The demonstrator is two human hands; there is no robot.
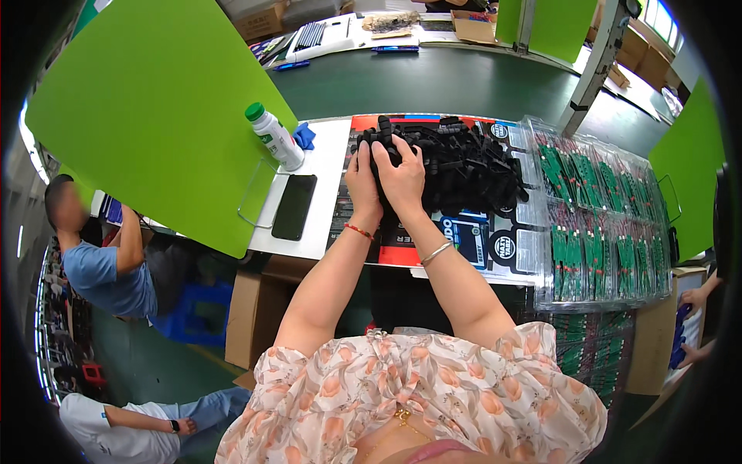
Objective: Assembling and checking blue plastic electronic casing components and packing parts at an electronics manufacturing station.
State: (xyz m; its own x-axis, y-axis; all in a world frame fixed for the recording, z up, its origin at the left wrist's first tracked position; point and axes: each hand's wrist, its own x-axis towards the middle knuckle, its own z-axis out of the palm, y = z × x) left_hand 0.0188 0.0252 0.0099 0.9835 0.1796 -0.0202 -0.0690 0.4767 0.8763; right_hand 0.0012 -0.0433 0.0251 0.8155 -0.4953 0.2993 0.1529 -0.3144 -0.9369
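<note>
a: grip state?
b: left hand (362,184) and right hand (402,184) side by side, both closed round a bunch of black parts (384,128). the hands hide most of it, can't tell the count.
a: where's the bunch?
b: at the left edge of the loose black pile (473,170), over a printed sheet (398,255) on the white table (330,151).
a: anything in the way?
b: the pile, mostly. crowds the right hand, reaches nearly to the clear trays (595,304) of green circuit boards (568,259).
a: left side?
b: phone (294,207) lying flat, white bottle (277,139) standing beyond it, blue cloth (304,137) just beside the bottle. tall green partition (154,116) walls off that side.
a: below?
b: cardboard box (243,319) by the table's left end, more boards (591,348) below the trays.
</note>
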